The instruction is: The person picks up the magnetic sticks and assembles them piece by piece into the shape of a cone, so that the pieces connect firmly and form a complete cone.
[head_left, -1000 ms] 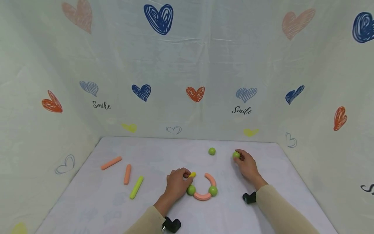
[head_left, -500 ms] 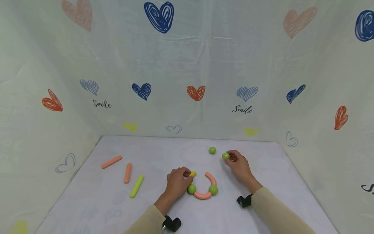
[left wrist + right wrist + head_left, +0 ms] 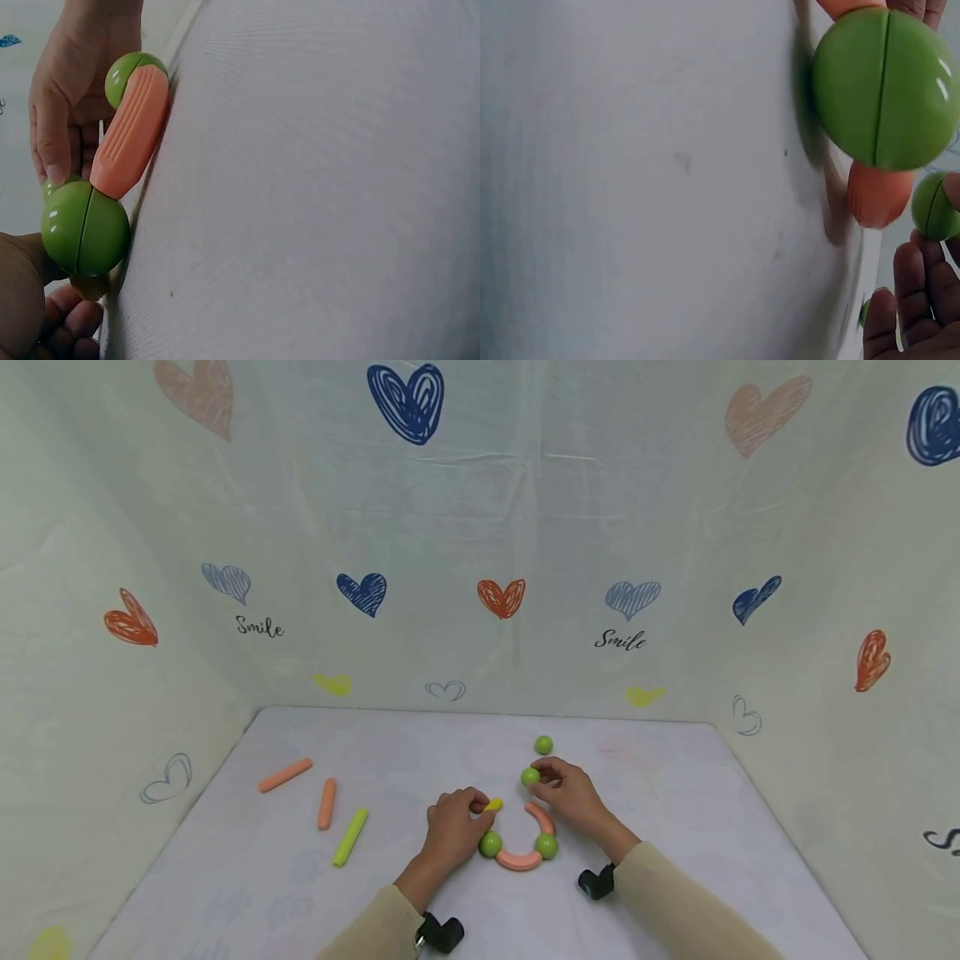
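Note:
My left hand [image 3: 456, 822] pinches a short yellow piece [image 3: 495, 805] by the left end of a partial ring on the table. That ring is made of a green ball [image 3: 491, 844] at left, a curved orange piece [image 3: 519, 862] at the front, a second green ball [image 3: 546, 846] at right, and another curved orange piece [image 3: 540, 818] rising from it. Between thumb and fingertips my right hand [image 3: 576, 795] holds a loose green ball [image 3: 530, 777], just beyond the ring's far opening. The right wrist view shows this held ball [image 3: 934, 206] with a seam round it.
One spare green ball [image 3: 543, 745] lies near the table's back edge. On the left are two straight orange sticks [image 3: 285, 775] and a yellow-green stick [image 3: 350, 837]. A white curtain [image 3: 450, 527] with printed hearts stands behind the white table [image 3: 247, 877].
My right hand has carried the green ball leftward and a little nearer, from the right of the spare ball to the ring's far side. My left hand stays on the yellow piece.

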The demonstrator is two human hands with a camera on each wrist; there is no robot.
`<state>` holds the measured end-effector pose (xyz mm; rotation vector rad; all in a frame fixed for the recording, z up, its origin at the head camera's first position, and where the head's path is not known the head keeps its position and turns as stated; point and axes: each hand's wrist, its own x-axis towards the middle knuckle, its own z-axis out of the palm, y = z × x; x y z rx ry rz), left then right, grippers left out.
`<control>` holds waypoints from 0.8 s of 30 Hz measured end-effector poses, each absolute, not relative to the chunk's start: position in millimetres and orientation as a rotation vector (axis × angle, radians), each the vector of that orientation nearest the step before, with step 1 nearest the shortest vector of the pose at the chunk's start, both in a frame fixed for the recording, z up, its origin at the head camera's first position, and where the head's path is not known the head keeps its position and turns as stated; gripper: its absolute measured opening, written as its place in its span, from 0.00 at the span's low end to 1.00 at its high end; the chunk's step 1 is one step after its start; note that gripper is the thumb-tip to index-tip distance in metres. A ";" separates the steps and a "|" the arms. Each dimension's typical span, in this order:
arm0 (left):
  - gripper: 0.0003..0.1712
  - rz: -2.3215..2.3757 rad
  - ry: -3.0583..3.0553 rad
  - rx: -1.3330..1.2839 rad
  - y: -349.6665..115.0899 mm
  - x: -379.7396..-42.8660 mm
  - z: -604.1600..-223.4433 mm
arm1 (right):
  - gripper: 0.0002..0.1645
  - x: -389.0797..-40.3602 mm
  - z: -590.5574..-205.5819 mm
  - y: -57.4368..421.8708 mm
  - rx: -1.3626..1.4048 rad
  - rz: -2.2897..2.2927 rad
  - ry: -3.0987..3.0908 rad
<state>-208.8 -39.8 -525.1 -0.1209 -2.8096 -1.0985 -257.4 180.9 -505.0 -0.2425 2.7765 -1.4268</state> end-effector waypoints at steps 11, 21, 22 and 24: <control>0.08 -1.094 -2.810 -0.135 -40.1 -208.9 -524.4 | 0.17 -251.3 -511.2 164.3 -0.470 -1.198 2.738; 0.09 -1.072 -2.826 -0.125 -39.7 -208.3 -524.3 | 0.20 -251.5 -511.0 164.0 -0.484 -1.169 2.681; 0.09 -1.070 -2.828 -0.124 -39.6 -208.4 -524.2 | 0.20 -251.6 -511.2 164.0 -0.483 -1.169 2.682; 0.09 -1.066 -2.832 -0.122 -39.5 -208.2 -524.0 | 0.20 -251.5 -511.8 164.0 -0.490 -1.165 2.692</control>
